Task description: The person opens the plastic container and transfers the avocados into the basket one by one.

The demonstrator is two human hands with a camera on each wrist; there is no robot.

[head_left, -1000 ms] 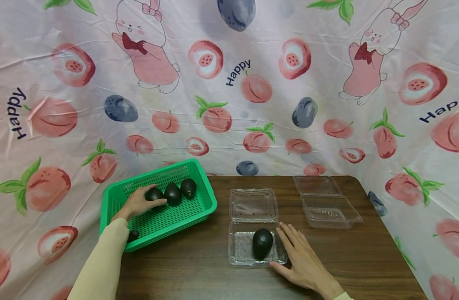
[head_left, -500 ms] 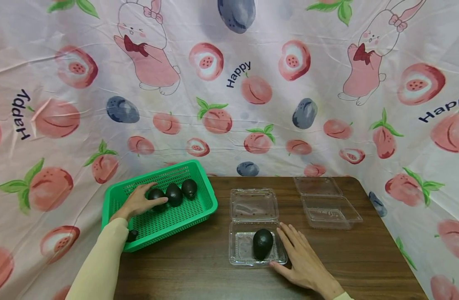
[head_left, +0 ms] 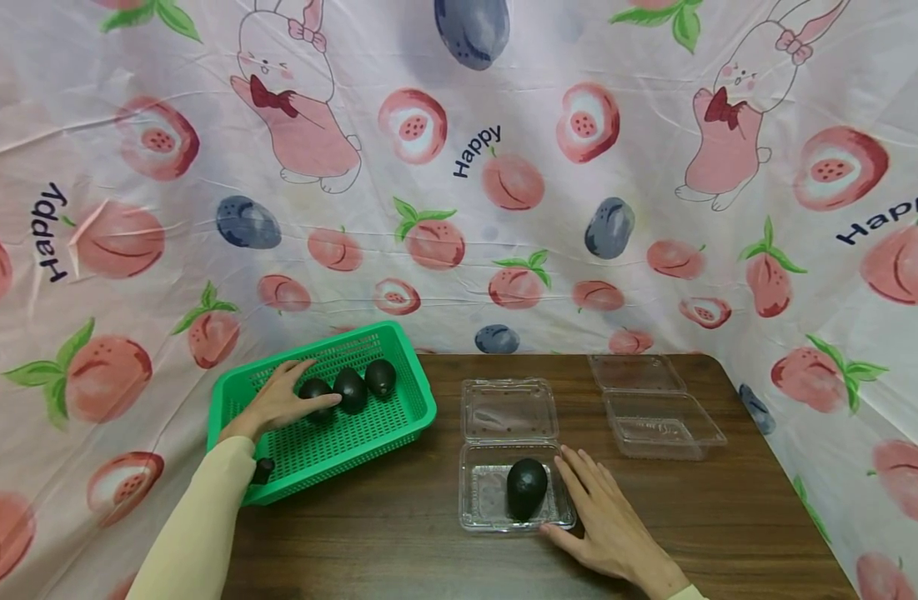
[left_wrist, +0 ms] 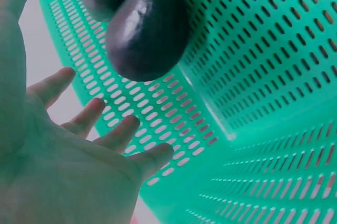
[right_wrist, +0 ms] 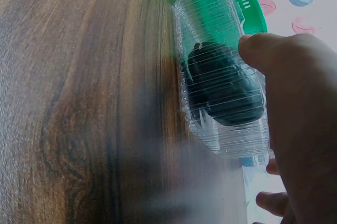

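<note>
My left hand (head_left: 278,403) is over the green basket (head_left: 421,387), around the leftmost of three dark avocados. In the left wrist view, its fingers (left_wrist: 122,134) are spread, with a gap to the nearest avocado (left_wrist: 150,31). The middle avocado (head_left: 350,390) and the far avocado (head_left: 381,378) lie in a row beside it. My right hand (head_left: 601,521) rests with straight fingers along the right side of an open clear clamshell box (head_left: 477,521). One avocado (head_left: 527,488) lies in that box; the right wrist view shows it through the plastic wall.
A second open clear clamshell box (head_left: 657,433) stands at the back right of the brown wooden table (head_left: 368,546). A fruit-patterned cloth (head_left: 459,167) hangs behind and at the sides. A small dark object (head_left: 263,471) shows by the left wrist; its kind is unclear.
The head view has shifted slightly, so the basket appears a little farther right. Both hands keep nearly the same places, and the avocados lie as before.
</note>
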